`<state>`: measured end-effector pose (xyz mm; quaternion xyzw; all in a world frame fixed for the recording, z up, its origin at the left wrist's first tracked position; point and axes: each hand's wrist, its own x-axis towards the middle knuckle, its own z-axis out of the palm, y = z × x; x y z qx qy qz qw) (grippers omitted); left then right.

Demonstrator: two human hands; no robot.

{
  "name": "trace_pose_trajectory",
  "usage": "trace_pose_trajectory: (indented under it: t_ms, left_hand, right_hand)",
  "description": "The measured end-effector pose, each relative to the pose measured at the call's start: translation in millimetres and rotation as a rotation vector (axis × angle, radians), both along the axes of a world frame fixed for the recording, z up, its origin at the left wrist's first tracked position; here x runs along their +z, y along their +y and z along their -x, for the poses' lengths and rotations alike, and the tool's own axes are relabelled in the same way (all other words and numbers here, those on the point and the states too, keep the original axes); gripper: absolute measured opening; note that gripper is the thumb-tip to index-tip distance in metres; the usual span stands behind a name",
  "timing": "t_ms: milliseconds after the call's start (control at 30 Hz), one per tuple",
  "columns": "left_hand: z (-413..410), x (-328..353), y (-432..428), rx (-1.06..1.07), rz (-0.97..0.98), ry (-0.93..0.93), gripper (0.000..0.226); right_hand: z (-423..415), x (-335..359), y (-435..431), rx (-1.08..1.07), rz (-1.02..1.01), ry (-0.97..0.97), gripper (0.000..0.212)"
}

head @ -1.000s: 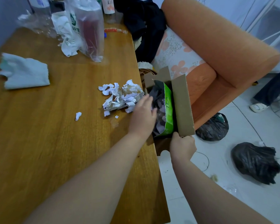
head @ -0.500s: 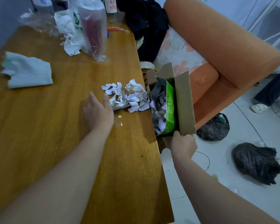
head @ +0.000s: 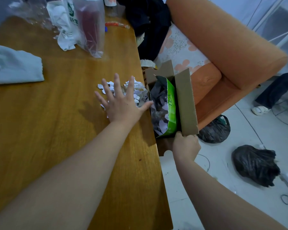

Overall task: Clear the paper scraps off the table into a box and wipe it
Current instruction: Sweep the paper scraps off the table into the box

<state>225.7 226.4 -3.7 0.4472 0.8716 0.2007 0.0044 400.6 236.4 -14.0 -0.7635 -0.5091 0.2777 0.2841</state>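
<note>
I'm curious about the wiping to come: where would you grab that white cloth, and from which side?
Probably its thick folded edge facing the scraps, pinched from above. The cloth lies flat on the table, so nothing slips under it, and that edge is nearest the left hand, spread over the scraps; the right hand grips the box.

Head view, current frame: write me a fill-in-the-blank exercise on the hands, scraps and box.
The left hand lies with fingers ____ over the paper scraps.
The right hand grips a corner of the ____ box.
Inside the box, a green packet bears the word ____.
The white cloth lies on the table, touched by ____ hand.
Missing words: spread; cardboard; TEA; neither.
</note>
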Motion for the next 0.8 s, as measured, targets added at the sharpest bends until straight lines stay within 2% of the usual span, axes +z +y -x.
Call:
trace_pose_trajectory:
  t_ms: [100,233,333,500,800]
  left_hand:
    - [6,12,23,-0.09,0.023,0.076,0.078]
    - [25,16,59,-0.361,0.213,0.138,0.062]
    - [37,15,77,-0.478,0.347,0.159,0.072]
    - [50,9,79,-0.475,0.476,0.131,0.076]
    - [51,-8,51,-0.469,0.347,0.08,0.059]
  right_hand:
    - [-2,0,4,0.001,-0.002,0.019,0.027]
    - [-1,-3,5,-0.001,0.021,0.036,0.03]
    - [0,-10,7,0.001,0.029,0.013,0.031]
    - [4,-12,8,0.015,0.026,-0.011,0.033]
    - [6,-8,7,0.01,0.011,-0.013,0.033]
